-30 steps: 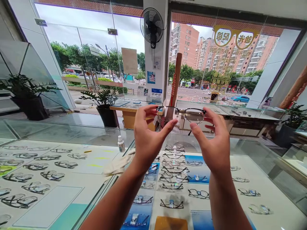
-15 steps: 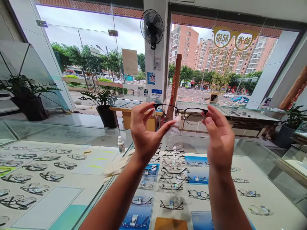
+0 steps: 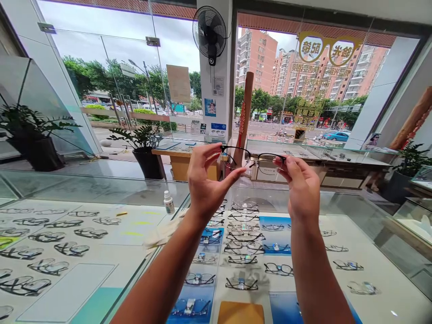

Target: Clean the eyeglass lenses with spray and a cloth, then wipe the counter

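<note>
Closest in, below the grip, an orange-brown panel [image 3: 240,312] shows at the bottom edge, and beneath the hands rows of display frames [image 3: 241,284] lie in a glass showcase [image 3: 366,229]. Above them, the eyeglasses [image 3: 254,161] are held in the air between both hands. Their long axis runs crosswise, from the left hand [image 3: 208,185] to the right hand [image 3: 303,186], the right end sitting a little lower. Each hand is at its own end, so neither is nearer. The right fingers and thumb are clamped together on the right corner; the left hand grips the left corner with its fingertips, its thumb stretched under the left lens towards the bridge (whether that thumb touches the rim, I cannot tell). How the temples are folded is also unclear.

Left of the grip and lower, a white bottle [image 3: 168,202] stands upright, with a pale glove [image 3: 164,236] on its near side. Farther off, behind the eyeglasses, a wooden post [image 3: 249,103] rises past the left lens; beyond and above the grip, a black fan [image 3: 209,33] hangs on a pillar [image 3: 218,67].
</note>
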`<state>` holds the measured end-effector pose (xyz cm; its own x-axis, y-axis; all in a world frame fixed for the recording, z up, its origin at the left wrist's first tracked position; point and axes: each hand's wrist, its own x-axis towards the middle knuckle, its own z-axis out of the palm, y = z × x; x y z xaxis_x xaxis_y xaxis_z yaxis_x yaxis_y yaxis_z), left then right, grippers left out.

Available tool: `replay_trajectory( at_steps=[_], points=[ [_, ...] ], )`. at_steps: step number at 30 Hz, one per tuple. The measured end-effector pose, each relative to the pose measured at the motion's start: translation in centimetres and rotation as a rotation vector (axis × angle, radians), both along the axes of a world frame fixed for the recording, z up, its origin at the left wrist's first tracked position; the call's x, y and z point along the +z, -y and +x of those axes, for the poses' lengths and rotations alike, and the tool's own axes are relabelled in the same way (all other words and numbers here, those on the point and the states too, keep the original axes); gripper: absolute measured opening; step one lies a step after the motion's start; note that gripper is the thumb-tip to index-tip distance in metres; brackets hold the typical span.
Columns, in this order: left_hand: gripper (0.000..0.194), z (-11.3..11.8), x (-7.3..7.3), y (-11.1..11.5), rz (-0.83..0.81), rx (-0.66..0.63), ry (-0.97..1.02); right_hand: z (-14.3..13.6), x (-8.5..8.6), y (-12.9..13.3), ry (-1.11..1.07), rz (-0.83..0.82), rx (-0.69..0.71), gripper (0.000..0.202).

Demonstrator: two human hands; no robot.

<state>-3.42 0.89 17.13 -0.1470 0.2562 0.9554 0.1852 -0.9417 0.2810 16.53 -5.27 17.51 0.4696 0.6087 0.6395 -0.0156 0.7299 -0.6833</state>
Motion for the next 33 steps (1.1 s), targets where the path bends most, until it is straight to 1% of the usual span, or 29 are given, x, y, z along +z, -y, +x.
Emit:
replay_trajectory(
  at_steps=[6, 10, 17, 22, 25, 28, 30, 33],
  points=[
    [0.068, 0.1, -0.2, -0.5, -0.082, -0.031, -0.031, 0.0, 0.2, -0.4, -0.082, -0.005, 0.137, 0.025],
    [0.070, 0.2, -0.4, -0.8, -0.125, -0.046, -0.047, 0.1, 0.2, -0.5, -0.085, -0.005, 0.210, 0.024],
    [0.069, 0.4, -0.8, -1.2, -0.159, -0.060, -0.072, 0.3, 0.1, -0.9, 0.001, -0.059, 0.198, 0.027],
    [0.068, 0.0, -0.6, -1.4, -0.145, -0.041, -0.125, 0.8, 0.0, -1.0, 0.029, -0.059, 0.210, 0.022],
    [0.065, -0.6, 0.0, -1.3, -0.089, -0.001, -0.258, 1.3, 0.1, -0.8, 0.154, -0.053, 0.099, 0.022],
    [0.062, -1.2, 0.7, -0.9, 0.012, 0.080, -0.418, 1.6, 0.2, -0.5, 0.400, -0.080, -0.021, 0.020],
    [0.060, -1.5, 1.0, -0.5, 0.061, 0.120, -0.483, 1.6, 0.2, -0.4, 0.537, -0.095, -0.036, 0.017],
    [0.058, -1.7, 1.3, 0.1, 0.085, 0.142, -0.547, 1.4, 0.1, -0.3, 0.635, -0.093, -0.008, 0.014]
  ],
)
